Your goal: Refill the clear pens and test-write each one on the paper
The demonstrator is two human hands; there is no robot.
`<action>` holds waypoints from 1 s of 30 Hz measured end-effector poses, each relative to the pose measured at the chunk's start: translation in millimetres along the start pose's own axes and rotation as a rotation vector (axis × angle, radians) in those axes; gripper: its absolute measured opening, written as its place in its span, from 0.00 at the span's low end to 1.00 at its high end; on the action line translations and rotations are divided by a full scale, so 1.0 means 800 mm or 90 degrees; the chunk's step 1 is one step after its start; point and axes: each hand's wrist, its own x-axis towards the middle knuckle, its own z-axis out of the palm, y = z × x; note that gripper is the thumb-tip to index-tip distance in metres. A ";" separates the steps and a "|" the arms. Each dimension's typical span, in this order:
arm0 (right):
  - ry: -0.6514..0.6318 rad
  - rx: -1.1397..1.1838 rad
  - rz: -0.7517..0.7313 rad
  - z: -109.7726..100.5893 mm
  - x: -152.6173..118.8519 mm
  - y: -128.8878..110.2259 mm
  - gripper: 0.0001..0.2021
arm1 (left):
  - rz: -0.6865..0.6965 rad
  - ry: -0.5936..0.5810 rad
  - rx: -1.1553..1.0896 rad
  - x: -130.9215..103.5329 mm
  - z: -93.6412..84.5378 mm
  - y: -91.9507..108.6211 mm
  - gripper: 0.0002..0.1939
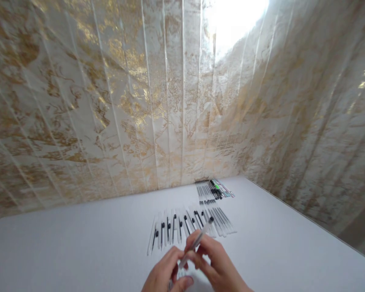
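Observation:
My right hand (214, 257) pinches a clear-barrelled pen (197, 241) between thumb and fingers. The pen tilts up to the right, its black end (211, 220) pointing away from me. Around the pen's lower end curl the fingers of my left hand (164, 269). A bit of something clear shows low in that hand, but the fingers hide most of it. Just beyond both hands lies a row of clear pen barrels (159, 229), with dark refills and black caps (174, 217) among them. Slim grey refills (222, 221) are lined up at that row's right end.
Farther back on the white table (79, 243) sit more thin refills (203, 191), a line of small black caps (207, 202) and several black, green and pastel pens (217, 188). A gold-patterned curtain (124, 121) hangs along the back and right edges.

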 end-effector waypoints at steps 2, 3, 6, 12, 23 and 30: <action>0.049 -0.127 0.073 -0.040 0.014 0.011 0.10 | -0.051 0.002 0.015 0.013 -0.016 0.003 0.16; 0.047 -0.273 0.123 -0.062 0.020 0.021 0.10 | -0.078 0.018 0.036 0.018 -0.023 0.002 0.16; 0.042 -0.539 0.275 -0.123 0.029 0.058 0.16 | -0.149 0.073 0.115 0.027 -0.044 -0.014 0.14; -0.023 -0.651 0.359 -0.156 0.021 0.113 0.14 | -0.257 0.095 0.229 0.036 -0.063 -0.062 0.17; -0.073 -0.681 0.343 -0.147 0.025 0.128 0.17 | -0.339 -0.029 0.421 0.049 -0.048 -0.054 0.21; -0.055 -0.671 0.341 -0.151 0.024 0.131 0.19 | -0.379 -0.051 0.450 0.055 -0.051 -0.046 0.18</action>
